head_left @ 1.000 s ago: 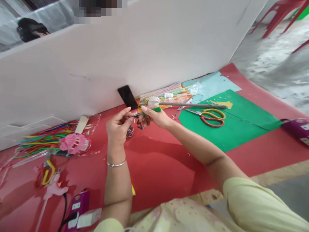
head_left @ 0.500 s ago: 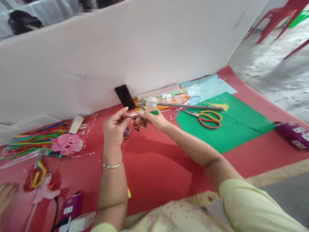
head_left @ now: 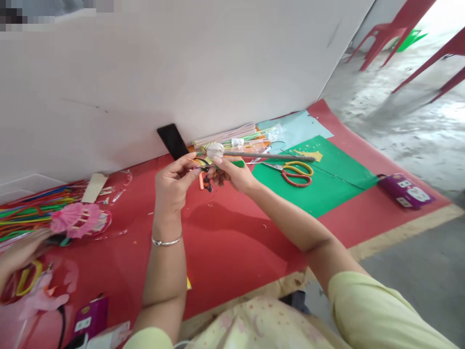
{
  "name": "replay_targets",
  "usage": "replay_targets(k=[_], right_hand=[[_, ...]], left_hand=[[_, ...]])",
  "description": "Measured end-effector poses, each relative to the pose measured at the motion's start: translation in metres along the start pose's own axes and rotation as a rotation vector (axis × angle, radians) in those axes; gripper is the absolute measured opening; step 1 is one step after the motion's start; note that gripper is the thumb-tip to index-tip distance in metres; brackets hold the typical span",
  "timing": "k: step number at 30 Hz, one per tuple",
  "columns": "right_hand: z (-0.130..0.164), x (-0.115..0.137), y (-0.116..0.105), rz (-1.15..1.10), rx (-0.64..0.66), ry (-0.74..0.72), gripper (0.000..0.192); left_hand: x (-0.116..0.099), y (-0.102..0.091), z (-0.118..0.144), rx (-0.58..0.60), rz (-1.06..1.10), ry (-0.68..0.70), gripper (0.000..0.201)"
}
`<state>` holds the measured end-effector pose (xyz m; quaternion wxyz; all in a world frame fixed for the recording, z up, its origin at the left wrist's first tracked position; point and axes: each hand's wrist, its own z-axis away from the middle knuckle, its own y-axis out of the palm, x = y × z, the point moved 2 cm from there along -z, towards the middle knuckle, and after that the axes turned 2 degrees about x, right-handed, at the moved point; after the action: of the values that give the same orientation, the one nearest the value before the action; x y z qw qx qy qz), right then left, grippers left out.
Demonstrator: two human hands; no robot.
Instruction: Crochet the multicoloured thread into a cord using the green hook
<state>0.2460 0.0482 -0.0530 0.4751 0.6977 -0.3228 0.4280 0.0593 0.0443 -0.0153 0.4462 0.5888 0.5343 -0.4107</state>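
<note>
My left hand (head_left: pixel 173 186) and my right hand (head_left: pixel 232 175) meet above the red mat (head_left: pixel 232 242). Between their fingertips they pinch a thin stick with a green end (head_left: pixel 238 164) and small dark and orange bits hanging under it (head_left: pixel 205 182). The left thumb and forefinger grip the stick's thin left end. The right fingers close on its green part. A silver bangle (head_left: pixel 166 241) sits on my left wrist. What the small hanging piece is cannot be made out.
Yellow and red scissors (head_left: pixel 296 173) and a long grey rod (head_left: pixel 269 156) lie on green paper (head_left: pixel 327 186). A black phone (head_left: pixel 173 140) leans on the white board. Coloured straws (head_left: pixel 32 211), a pink paper piece (head_left: pixel 78 218), purple boxes (head_left: pixel 405 190). Another person's hand (head_left: pixel 18 252) at far left.
The view has shifted right and down, so everything slid left in the picture. My hands stay together on the stick. Another person's hand has come further in at the left edge.
</note>
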Motion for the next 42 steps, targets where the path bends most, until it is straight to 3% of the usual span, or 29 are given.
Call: replay_targets(k=[7,12,19,28,33,42], right_hand=[[0.014,0.011,-0.033,0.042,-0.152,-0.025,0.067],[0.035,0.011,-0.057,0.038,-0.280,-0.053,0.065],[0.065,0.003,-0.094,0.012,-0.414,-0.031,0.065],[0.068,-0.032,-0.108,0.003,-0.518,0.004,0.056],[0.069,-0.044,-0.111,-0.061,-0.591,0.014,0.059],[0.067,-0.049,-0.117,-0.022,-0.599,0.010,0.059]], left_hand=[[0.017,0.038,-0.011,0.066,0.093,-0.043,0.044],[0.041,0.072,-0.015,0.110,0.214,-0.200,0.043],[0.067,0.111,-0.011,0.227,0.135,-0.254,0.043],[0.100,0.109,-0.008,0.242,0.003,-0.209,0.043],[0.117,0.111,-0.009,0.233,0.056,-0.300,0.043],[0.123,0.108,-0.008,0.212,0.143,-0.395,0.046]])
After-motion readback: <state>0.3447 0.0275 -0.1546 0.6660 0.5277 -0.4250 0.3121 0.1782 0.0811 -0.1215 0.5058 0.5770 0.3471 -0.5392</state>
